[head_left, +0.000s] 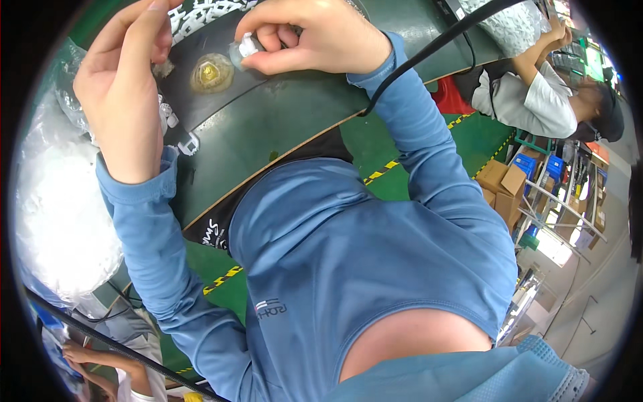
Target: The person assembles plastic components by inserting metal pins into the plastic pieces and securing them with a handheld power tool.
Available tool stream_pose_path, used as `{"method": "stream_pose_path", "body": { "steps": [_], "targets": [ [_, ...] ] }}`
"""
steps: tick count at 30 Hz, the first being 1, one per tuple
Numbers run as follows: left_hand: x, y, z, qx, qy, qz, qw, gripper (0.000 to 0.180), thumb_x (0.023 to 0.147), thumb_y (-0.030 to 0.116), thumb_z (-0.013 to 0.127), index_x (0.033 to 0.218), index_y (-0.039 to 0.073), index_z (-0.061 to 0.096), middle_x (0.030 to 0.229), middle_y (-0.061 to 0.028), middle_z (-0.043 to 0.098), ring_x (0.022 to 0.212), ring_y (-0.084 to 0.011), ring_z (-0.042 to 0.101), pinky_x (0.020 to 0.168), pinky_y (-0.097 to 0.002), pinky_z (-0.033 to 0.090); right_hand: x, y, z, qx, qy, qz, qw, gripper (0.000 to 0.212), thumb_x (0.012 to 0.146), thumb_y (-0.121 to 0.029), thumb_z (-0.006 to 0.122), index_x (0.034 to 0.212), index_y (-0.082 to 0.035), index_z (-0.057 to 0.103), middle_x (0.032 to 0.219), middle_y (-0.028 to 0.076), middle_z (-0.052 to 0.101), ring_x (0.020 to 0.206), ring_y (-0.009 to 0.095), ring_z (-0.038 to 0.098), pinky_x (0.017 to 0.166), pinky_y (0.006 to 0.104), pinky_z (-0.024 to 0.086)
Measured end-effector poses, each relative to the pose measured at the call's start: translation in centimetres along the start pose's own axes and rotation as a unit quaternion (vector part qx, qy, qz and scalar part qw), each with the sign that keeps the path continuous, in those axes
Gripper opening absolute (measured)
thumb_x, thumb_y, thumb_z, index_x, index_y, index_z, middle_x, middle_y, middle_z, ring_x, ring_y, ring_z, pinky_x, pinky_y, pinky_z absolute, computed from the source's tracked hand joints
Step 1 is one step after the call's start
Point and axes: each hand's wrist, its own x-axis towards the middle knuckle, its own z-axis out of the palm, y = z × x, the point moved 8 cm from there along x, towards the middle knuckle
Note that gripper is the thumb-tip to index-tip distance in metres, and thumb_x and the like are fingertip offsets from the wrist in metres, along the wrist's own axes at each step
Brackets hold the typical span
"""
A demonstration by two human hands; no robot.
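My right hand (pixel 315 37) is closed, with thumb and fingers pinching a small white plastic part (pixel 248 45) above the dark mat (pixel 221 107). Something translucent shows around that part. Over the left end of the mat, my left hand (pixel 124 87) has its fingers drawn together. Its fingertips meet at the top edge of the picture, so whatever they hold is hidden. Between my hands sits a small round translucent dish (pixel 212 74) with a yellowish middle. Several loose white plastic pieces (pixel 189 143) lie beside my left wrist.
A pile of white parts (pixel 201 15) lies at the far side. Large clear bags (pixel 67 208) of white pieces stand at left, another bag (pixel 512 28) at far right. A black cable (pixel 429 57) crosses my right forearm. Co-workers (pixel 529 94) sit at both sides.
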Motion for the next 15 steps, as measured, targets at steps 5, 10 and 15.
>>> {"method": "stream_pose_path", "body": {
  "steps": [5, 10, 15],
  "targets": [
    [0.0, -0.6, -0.3, 0.056, -0.008, 0.016, 0.998, 0.026, 0.103, 0.015, 0.063, 0.116, -0.006, 0.072, 0.091, -0.0004, 0.063, 0.081, -0.0079, 0.053, 0.073, -0.0218, 0.041, 0.0, 0.3, 0.5, -0.004, -0.008, 0.007, 1.0, 0.021, 0.077, -0.013, 0.082, 0.093, -0.009, 0.07, 0.062, -0.004, 0.059, 0.054, 0.014, 0.058, 0.068, 0.0299, 0.044],
    [-0.7, -0.1, 1.4, 0.134, -0.047, 0.054, 0.988, 0.024, 0.1, 0.014, 0.069, 0.117, -0.002, 0.073, 0.106, -0.0024, 0.072, 0.085, -0.0052, 0.057, 0.073, -0.0203, 0.044, -0.8, -1.3, -2.3, -0.033, 0.053, -0.043, 0.997, 0.047, 0.065, -0.016, 0.096, 0.104, -0.005, 0.073, 0.062, 0.001, 0.06, 0.055, 0.014, 0.056, 0.06, 0.0295, 0.044],
    [-2.4, 1.0, 5.1, 0.259, -0.163, 0.108, 0.946, 0.029, 0.088, 0.012, 0.081, 0.114, 0.003, 0.071, 0.086, 0.0053, 0.054, 0.078, -0.0061, 0.046, 0.07, -0.0216, 0.039, -3.1, 0.4, -8.3, 0.159, 0.447, 0.12, 0.872, 0.054, 0.076, -0.002, 0.084, 0.124, 0.0, 0.06, 0.102, 0.006, 0.062, 0.083, 0.013, 0.058, 0.072, 0.0275, 0.048]
  ]
}}
